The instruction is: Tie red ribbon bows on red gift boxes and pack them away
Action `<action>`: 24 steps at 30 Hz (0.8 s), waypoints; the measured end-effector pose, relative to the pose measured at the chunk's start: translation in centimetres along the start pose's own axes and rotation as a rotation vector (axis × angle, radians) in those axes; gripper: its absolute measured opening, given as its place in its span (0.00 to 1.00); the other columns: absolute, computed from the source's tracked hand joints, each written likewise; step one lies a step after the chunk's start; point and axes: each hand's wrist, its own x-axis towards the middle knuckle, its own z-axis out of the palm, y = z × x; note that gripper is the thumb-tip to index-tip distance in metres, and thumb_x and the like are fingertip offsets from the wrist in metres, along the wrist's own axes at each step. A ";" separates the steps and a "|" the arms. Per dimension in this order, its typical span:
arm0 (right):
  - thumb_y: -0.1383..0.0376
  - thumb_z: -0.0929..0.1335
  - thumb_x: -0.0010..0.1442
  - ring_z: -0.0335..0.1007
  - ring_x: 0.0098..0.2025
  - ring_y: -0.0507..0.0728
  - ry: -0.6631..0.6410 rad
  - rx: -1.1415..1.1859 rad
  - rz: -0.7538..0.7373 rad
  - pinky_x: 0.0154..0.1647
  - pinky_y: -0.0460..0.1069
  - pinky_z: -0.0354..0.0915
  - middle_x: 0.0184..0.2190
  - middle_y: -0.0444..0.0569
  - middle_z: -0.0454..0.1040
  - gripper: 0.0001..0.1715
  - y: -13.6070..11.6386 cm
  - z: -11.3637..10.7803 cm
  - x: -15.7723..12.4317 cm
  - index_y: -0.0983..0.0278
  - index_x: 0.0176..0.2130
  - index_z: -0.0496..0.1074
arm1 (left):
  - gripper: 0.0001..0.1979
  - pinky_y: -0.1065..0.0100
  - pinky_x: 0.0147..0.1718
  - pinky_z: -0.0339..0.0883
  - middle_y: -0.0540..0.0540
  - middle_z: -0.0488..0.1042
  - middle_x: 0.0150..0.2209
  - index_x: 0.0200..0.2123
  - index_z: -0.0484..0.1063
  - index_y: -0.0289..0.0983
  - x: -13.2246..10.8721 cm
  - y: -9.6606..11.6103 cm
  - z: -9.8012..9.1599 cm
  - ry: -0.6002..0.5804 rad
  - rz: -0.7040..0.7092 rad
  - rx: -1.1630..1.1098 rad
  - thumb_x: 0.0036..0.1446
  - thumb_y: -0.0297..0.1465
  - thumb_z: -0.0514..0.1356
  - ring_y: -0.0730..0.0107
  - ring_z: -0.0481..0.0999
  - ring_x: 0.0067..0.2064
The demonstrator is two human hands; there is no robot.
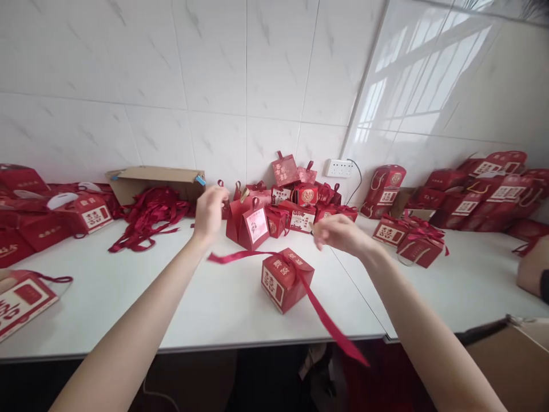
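Observation:
A small red gift box point(285, 280) with gold lettering sits on the white table. A dark red ribbon point(328, 317) crosses its top; one loose end stretches left through the air, and the other hangs past the table's front edge. My left hand point(210, 213) is raised above the ribbon's left end, apart from it, with loosely bent, slightly blurred fingers. Above and right of the box, my right hand point(341, 233) hovers with curled fingers a little apart. Neither hand touches the box, and no ribbon shows in either.
Behind stand a triangular red box point(246, 226) and several small boxes. A cardboard box point(156, 174) with a ribbon heap point(158, 212) lies back left. More red boxes point(480, 191) are stacked right. Another person's arm point(534, 266) shows at the right edge; fingers hold a box point(26, 300) at left.

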 end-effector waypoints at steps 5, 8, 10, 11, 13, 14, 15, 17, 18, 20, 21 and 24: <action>0.64 0.68 0.50 0.68 0.32 0.54 -0.063 -0.543 -0.089 0.36 0.50 0.64 0.30 0.48 0.73 0.07 4.0 2.6 1.0 0.62 0.30 0.77 | 0.12 0.66 0.31 0.59 0.49 0.66 0.26 0.20 0.66 0.38 -6.1 -2.0 3.1 -0.698 0.133 0.546 0.48 0.39 0.60 0.67 0.66 0.28; 0.67 0.67 0.51 0.67 0.30 0.52 -0.136 -0.632 -0.164 0.35 0.48 0.63 0.31 0.47 0.72 0.09 4.5 3.7 0.8 0.60 0.32 0.78 | 0.10 0.64 0.33 0.60 0.49 0.64 0.27 0.22 0.66 0.39 -8.4 -3.6 4.4 -0.724 0.101 0.611 0.47 0.37 0.60 0.65 0.66 0.28; 0.68 0.67 0.51 0.66 0.28 0.52 -0.170 -0.675 -0.191 0.33 0.48 0.63 0.30 0.46 0.72 0.09 4.2 4.0 0.5 0.60 0.32 0.78 | 0.09 0.63 0.35 0.61 0.49 0.63 0.27 0.22 0.66 0.39 -8.7 -4.4 4.4 -0.747 0.072 0.616 0.48 0.37 0.60 0.62 0.67 0.31; 0.69 0.67 0.50 0.66 0.28 0.52 -0.182 -0.688 -0.199 0.33 0.48 0.62 0.30 0.46 0.72 0.09 4.0 4.0 0.4 0.60 0.31 0.78 | 0.09 0.62 0.35 0.62 0.48 0.63 0.28 0.23 0.66 0.38 -8.7 -4.6 4.2 -0.760 0.069 0.614 0.48 0.37 0.60 0.61 0.67 0.33; 0.70 0.67 0.50 0.67 0.29 0.52 -0.214 -0.687 -0.207 0.34 0.48 0.62 0.30 0.46 0.72 0.09 3.6 4.1 0.3 0.60 0.30 0.78 | 0.09 0.63 0.35 0.62 0.48 0.64 0.29 0.23 0.66 0.38 -8.4 -4.9 3.8 -0.785 0.071 0.599 0.48 0.37 0.60 0.61 0.68 0.34; 0.70 0.67 0.51 0.67 0.29 0.53 -0.236 -0.677 -0.212 0.34 0.48 0.62 0.31 0.46 0.73 0.09 3.5 4.2 0.3 0.60 0.30 0.78 | 0.09 0.63 0.34 0.62 0.48 0.64 0.30 0.23 0.66 0.38 -8.2 -5.0 3.7 -0.797 0.071 0.587 0.47 0.37 0.60 0.61 0.68 0.33; 0.69 0.67 0.51 0.68 0.30 0.53 -0.258 -0.666 -0.218 0.35 0.48 0.63 0.32 0.47 0.73 0.09 3.4 4.3 0.3 0.60 0.30 0.77 | 0.09 0.63 0.32 0.62 0.48 0.64 0.30 0.23 0.66 0.38 -8.1 -5.0 3.5 -0.812 0.066 0.575 0.47 0.37 0.61 0.62 0.68 0.32; 0.68 0.67 0.52 0.68 0.30 0.53 -0.291 -0.657 -0.239 0.34 0.47 0.62 0.32 0.47 0.72 0.07 3.4 4.7 0.5 0.60 0.29 0.77 | 0.10 0.64 0.29 0.62 0.49 0.64 0.31 0.24 0.66 0.39 -7.7 -4.9 3.1 -0.849 0.037 0.556 0.45 0.37 0.62 0.65 0.68 0.29; 0.68 0.67 0.52 0.67 0.29 0.52 -0.299 -0.669 -0.247 0.33 0.47 0.62 0.31 0.46 0.72 0.07 3.3 5.0 0.5 0.61 0.28 0.77 | 0.10 0.65 0.28 0.62 0.49 0.64 0.31 0.25 0.66 0.39 -7.6 -4.8 2.9 -0.866 0.017 0.552 0.44 0.37 0.63 0.65 0.68 0.29; 0.67 0.68 0.53 0.64 0.26 0.51 -0.290 -0.723 -0.249 0.29 0.46 0.60 0.29 0.46 0.70 0.06 3.3 5.7 0.7 0.62 0.27 0.75 | 0.12 0.65 0.28 0.62 0.49 0.64 0.31 0.25 0.65 0.38 -7.2 -4.6 2.5 -0.889 -0.013 0.563 0.42 0.37 0.65 0.65 0.69 0.29; 0.67 0.68 0.53 0.63 0.25 0.51 -0.277 -0.755 -0.243 0.28 0.46 0.59 0.28 0.46 0.69 0.06 3.3 6.1 0.7 0.63 0.26 0.74 | 0.11 0.65 0.28 0.63 0.49 0.64 0.32 0.24 0.66 0.38 -7.0 -4.5 2.2 -0.899 -0.014 0.579 0.42 0.37 0.65 0.65 0.69 0.30; 0.67 0.68 0.53 0.60 0.25 0.50 -0.213 -0.784 -0.233 0.27 0.46 0.59 0.27 0.46 0.66 0.07 3.4 7.1 0.8 0.65 0.25 0.70 | 0.08 0.65 0.33 0.63 0.48 0.65 0.32 0.24 0.68 0.39 -6.5 -4.2 1.3 -0.914 0.047 0.622 0.45 0.36 0.63 0.61 0.69 0.35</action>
